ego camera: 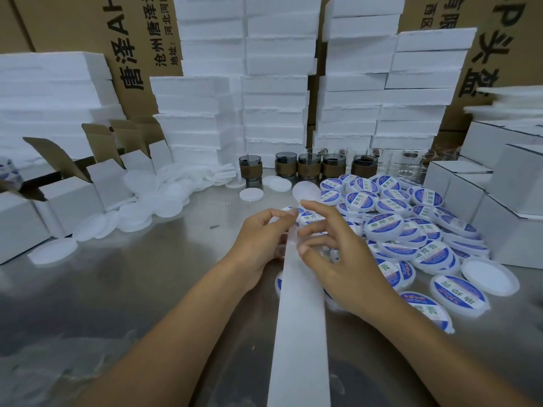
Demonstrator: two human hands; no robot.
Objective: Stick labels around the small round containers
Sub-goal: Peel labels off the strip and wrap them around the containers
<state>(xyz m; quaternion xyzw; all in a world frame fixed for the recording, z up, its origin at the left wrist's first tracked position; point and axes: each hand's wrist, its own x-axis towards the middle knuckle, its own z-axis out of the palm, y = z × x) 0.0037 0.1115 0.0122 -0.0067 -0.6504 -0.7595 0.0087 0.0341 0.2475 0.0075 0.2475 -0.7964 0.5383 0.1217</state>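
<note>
Strip (296, 333) of white paper runs from the bottom edge up between your hands, over a steel table (141, 295).
Your left hand (258, 242) pinches a small labelled container (307, 218) between thumb and fingertips, mid-table, at the strip's far end. Your right hand (343, 259) arches over it, fingers bent and spread, thumb on the strip; whether it grips anything cannot be told. Just right of your hands lies a pile (411, 224) of labelled containers; blank white lids (141, 207) lie heaped to the left.
</note>
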